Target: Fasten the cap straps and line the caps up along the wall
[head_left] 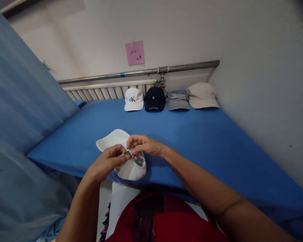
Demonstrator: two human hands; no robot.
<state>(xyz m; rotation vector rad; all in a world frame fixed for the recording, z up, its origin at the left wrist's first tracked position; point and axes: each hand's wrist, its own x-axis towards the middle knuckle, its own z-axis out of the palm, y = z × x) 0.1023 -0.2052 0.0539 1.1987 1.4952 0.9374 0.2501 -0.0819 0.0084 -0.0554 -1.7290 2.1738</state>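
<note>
A white cap (131, 169) lies on its side near the front edge of the blue-covered table (187, 134), its brim pointing to the upper left. Both hands meet at the cap's back strap, where a small brownish buckle (127, 153) shows. My left hand (109, 159) pinches the strap at the buckle from the left. My right hand (143, 145) grips the strap end from the right, thumb and fingers together. The fingers partly hide the strap.
Along the table's back edge stand a white cap (133, 99), a black cap (155, 99), a grey cap (177, 99) and a beige cap (202, 95). Behind them are a radiator (96, 92) and a metal pipe (141, 72). A blue curtain (17, 101) hangs at the left.
</note>
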